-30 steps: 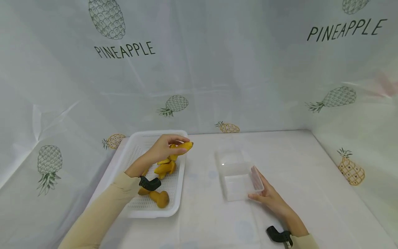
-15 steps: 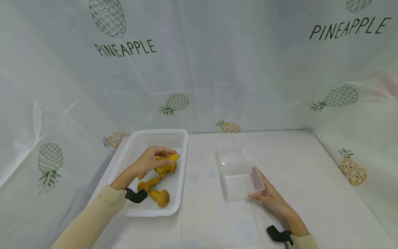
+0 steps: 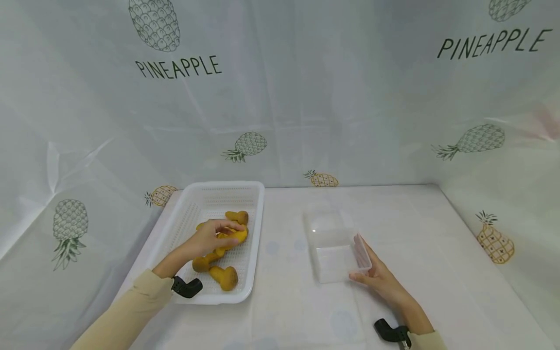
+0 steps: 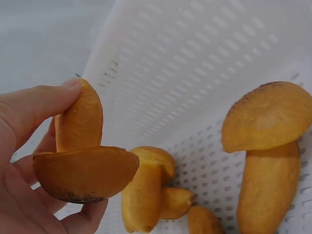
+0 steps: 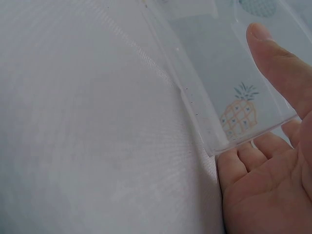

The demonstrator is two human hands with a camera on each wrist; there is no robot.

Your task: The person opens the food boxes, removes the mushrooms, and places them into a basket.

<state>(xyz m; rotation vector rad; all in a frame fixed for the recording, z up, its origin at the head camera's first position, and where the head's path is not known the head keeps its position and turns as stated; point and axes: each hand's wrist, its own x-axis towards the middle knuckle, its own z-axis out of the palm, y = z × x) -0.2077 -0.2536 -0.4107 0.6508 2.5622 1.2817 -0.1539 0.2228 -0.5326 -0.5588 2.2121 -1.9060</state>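
Observation:
My left hand [image 3: 214, 237] pinches a yellow-brown mushroom [image 4: 80, 114] by its stem, low inside a white perforated basket [image 3: 259, 228]. In the left wrist view the thumb lies on the stem, with the cap pointing down. Around it in the basket lie several more mushrooms, one [image 3: 236, 217] just beyond the hand and another [image 3: 225, 278] toward the near edge. The right hand [image 3: 379, 277] grips the right side of a clear plastic box [image 3: 334, 265]. Its thumb [image 5: 278, 61] lies on one face of the box and its fingers are on the other.
The basket stands on the left of a white-covered table [image 3: 302, 321], the box to the right of centre. A pineapple-print sheet [image 3: 341, 97] rises behind and along both sides. Each wrist wears a black camera mount.
My left hand has moved left and toward me, lower into the basket. A mushroom beyond it now shows more fully. The right hand and box have stayed in place.

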